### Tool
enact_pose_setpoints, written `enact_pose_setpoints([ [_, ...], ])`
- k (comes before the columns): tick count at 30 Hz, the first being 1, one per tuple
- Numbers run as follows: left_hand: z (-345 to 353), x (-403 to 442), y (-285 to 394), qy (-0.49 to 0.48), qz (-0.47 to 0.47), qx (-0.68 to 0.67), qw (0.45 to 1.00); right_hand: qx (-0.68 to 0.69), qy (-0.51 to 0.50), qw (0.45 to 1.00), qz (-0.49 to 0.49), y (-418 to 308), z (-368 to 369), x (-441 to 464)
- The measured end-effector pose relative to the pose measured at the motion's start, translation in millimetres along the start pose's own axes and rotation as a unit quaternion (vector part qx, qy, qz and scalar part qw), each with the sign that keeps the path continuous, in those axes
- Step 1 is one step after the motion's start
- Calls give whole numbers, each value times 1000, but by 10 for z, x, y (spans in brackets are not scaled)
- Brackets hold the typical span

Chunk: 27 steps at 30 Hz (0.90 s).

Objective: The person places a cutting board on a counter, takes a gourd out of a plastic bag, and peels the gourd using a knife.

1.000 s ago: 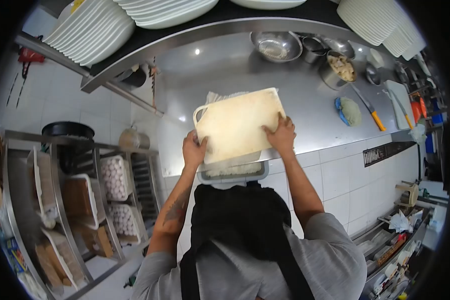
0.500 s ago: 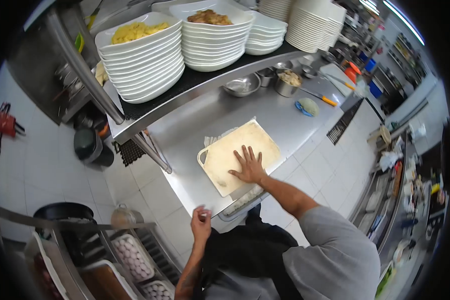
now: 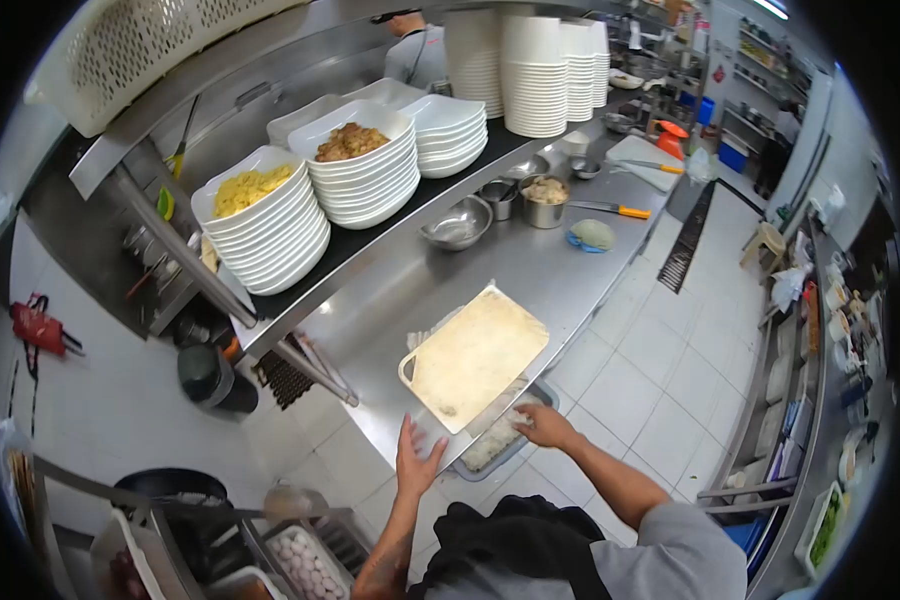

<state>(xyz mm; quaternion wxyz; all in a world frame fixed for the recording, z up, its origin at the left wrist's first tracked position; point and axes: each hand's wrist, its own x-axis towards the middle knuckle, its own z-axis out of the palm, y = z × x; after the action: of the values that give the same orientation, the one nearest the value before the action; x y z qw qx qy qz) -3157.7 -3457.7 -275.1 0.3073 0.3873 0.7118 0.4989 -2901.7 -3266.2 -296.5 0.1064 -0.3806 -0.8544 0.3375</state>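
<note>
A cream cutting board [image 3: 480, 355] lies on the steel table [image 3: 370, 300], with a cloth [image 3: 420, 338] showing at its far edge. Nothing is held in my left hand [image 3: 418, 462], whose fingers are spread at the table edge near the board's lower corner. My right hand [image 3: 544, 425] has its fingers bent together over the rim of a grey tub [image 3: 520, 450] below the table edge. White, grain-like food [image 3: 490, 445] fills the tub. Whether the fingertips pinch anything there is too small to tell.
Stacked white bowls [image 3: 370, 180], two holding food, stand on the shelf above. Farther along the table are a metal bowl [image 3: 458, 225], a pot [image 3: 545, 203], a yellow-handled knife [image 3: 630, 211] and a green item in blue wrap [image 3: 592, 236]. Another person [image 3: 417, 55] is behind the shelf.
My right hand has left the board and moved down to the tub. My left hand has opened beside the table edge. The view has tilted up, showing more shelf and another person.
</note>
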Motion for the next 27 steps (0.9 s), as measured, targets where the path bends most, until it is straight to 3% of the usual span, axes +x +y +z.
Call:
enact_pose_setpoints([
  [1,25,69,52,20,60,32,997,29,-18,998,58,-25,31,-223],
  [4,-33,321,188,66,71,40,994,142,-58,983,97,-6,291,-459],
  [8,-437,691,138,321,58,43,944,139,-114,982,62,-411,347,-290],
  [10,-780,1106,-59,366,65,-40,927,188,-73,979,37,-695,297,-164],
  [12,-1006,1264,-238,394,72,-100,911,183,-101,978,15,-1008,213,-31],
  [16,-1418,1532,-618,179,54,-340,922,187,-78,978,-40,-1579,285,602],
  [18,-1819,1597,-1239,191,25,-400,896,143,-14,983,-111,-2362,221,1160],
  [19,-1942,1715,-1390,162,35,-434,885,108,-10,986,-124,-2316,360,1232],
  [20,-1990,1811,-1423,258,-34,-336,905,102,43,978,-176,-2885,216,1526],
  [22,-2257,2257,-2057,260,-71,-288,919,63,19,982,-179,-3186,534,1993],
  [23,-2154,2348,-2444,255,-110,-248,928,221,56,945,-233,-3394,447,2030],
  [24,-2122,2440,-2966,241,-140,-212,937,219,52,957,-184,-3232,474,2121],
  [26,-2041,2751,-3394,232,-154,-143,950,449,26,882,-142,-3364,731,2449],
  [27,-2087,3093,-3351,235,-135,-122,955,368,177,902,-142,-3318,925,2498],
])
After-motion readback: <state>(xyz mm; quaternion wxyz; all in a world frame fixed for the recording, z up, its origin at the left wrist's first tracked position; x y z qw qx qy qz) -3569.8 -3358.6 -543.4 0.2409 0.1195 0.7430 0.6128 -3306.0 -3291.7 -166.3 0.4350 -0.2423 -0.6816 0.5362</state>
